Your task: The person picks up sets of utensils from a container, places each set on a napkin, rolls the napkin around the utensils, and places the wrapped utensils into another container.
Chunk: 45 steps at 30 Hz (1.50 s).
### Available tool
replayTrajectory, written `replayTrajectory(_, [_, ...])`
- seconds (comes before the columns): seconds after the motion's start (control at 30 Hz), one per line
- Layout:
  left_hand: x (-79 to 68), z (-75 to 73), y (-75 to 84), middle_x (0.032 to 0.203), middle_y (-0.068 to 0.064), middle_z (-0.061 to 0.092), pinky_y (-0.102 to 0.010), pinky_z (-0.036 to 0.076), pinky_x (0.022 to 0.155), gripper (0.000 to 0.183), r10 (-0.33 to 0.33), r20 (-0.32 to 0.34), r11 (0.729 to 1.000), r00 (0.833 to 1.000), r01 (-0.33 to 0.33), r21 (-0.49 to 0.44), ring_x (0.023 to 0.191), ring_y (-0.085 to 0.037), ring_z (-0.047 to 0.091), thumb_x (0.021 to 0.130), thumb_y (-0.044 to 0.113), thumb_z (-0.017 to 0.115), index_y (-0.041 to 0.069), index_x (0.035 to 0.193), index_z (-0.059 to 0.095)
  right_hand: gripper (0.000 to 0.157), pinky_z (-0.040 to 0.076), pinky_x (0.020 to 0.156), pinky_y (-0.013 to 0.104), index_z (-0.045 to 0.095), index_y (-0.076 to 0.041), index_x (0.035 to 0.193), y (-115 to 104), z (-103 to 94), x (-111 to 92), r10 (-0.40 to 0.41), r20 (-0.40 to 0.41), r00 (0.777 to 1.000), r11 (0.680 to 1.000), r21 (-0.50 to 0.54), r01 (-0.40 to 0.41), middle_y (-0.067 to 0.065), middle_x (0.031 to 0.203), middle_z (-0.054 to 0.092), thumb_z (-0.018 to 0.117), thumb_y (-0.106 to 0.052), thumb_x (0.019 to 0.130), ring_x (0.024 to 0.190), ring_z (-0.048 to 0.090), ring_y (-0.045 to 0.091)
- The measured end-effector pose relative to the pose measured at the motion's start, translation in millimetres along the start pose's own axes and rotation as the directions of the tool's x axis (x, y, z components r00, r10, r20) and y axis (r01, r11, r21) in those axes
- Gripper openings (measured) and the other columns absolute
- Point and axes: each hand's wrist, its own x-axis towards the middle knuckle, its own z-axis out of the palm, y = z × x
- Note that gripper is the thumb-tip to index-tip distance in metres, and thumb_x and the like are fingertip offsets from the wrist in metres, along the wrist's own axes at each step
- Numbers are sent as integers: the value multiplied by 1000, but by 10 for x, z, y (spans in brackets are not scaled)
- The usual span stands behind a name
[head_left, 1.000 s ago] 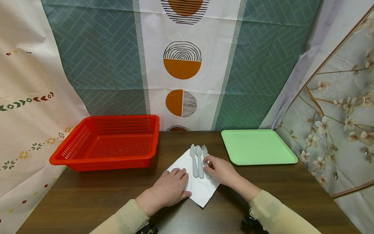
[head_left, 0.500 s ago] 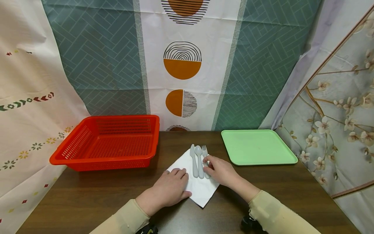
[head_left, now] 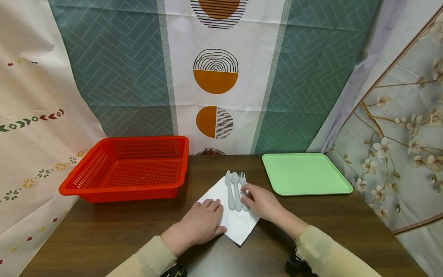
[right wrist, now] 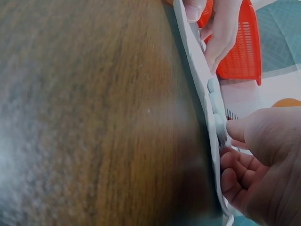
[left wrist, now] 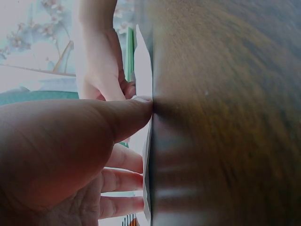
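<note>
A white napkin point(head_left: 239, 230) lies on the brown table, one corner toward me. On it, side by side, are a light grey knife point(head_left: 230, 196), a spoon point(head_left: 237, 196) and a fork point(head_left: 242, 178), heads pointing away. My left hand point(head_left: 205, 222) rests on the napkin's left part with fingers extended; the left wrist view has its thumb point(left wrist: 124, 117) touching the napkin's edge. My right hand point(head_left: 262, 202) pinches the fork between thumb and index finger, and covers part of its handle. In the right wrist view the other right fingers point(right wrist: 240, 169) are curled beside the napkin.
A red perforated basket point(head_left: 138, 173) stands at the back left of the table. At the back right lies a light green tray point(head_left: 306, 173). Patterned cloths point(head_left: 297, 77) hang behind and at both sides.
The fork has turned slightly and now lies more nearly parallel to the spoon, with the right hand still at it. The left hand and napkin have not visibly moved.
</note>
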Motion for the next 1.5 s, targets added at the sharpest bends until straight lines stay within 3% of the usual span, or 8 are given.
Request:
replayTrajectory(0.4, [31, -37, 17, 154, -12, 62, -60, 51, 109, 67, -3, 26, 1000, 1000, 3, -12, 139, -33, 58, 103, 53, 74, 6, 149, 66, 28, 49, 66, 31, 73, -12, 128, 60, -72, -90, 4, -24, 1000, 1000, 19, -3, -7, 83, 59, 81, -21, 103, 72, 54, 11])
replayTrajectory(0.7, [9, -27, 13, 154, -12, 62, -59, 51, 108, 67, -10, 19, 1000, 1000, 10, -9, 140, -33, 58, 102, 53, 74, 5, 148, 66, 26, 53, 69, 30, 74, -10, 123, 61, -129, -216, -126, -98, 987, 992, -44, 122, -8, 91, 63, 84, -17, 100, 76, 58, 7])
replayTrajectory(1.0, [1, 35, -32, 151, -12, 63, -58, 52, 107, 67, 34, -26, 999, 999, -34, -18, 137, -33, 59, 102, 55, 74, 7, 147, 67, 28, 60, 78, 36, 75, -10, 124, 65, -133, -326, -182, -111, 977, 978, -122, 168, 0, 101, 71, 84, -18, 99, 88, 69, 14])
replayTrajectory(1.27, [-26, 87, -63, 146, -10, 65, -56, 53, 106, 60, 89, -107, 995, 990, -93, -30, 134, -32, 62, 100, 53, 78, 10, 141, 69, 28, 61, 82, 40, 76, -12, 125, 127, -132, -453, -283, -123, 951, 950, -173, 261, 0, 111, 74, 84, -21, 100, 95, 71, 15])
replayTrajectory(1.5, [-42, 82, -37, 139, -5, 69, -50, 54, 104, 53, 175, -217, 985, 960, -173, 26, 127, -26, 66, 98, 48, 83, 11, 134, 72, 37, 61, 90, 43, 76, -14, 128, 152, -194, -571, -416, -95, 904, 895, -222, 388, -2, 122, 74, 89, -26, 95, 111, 70, 18])
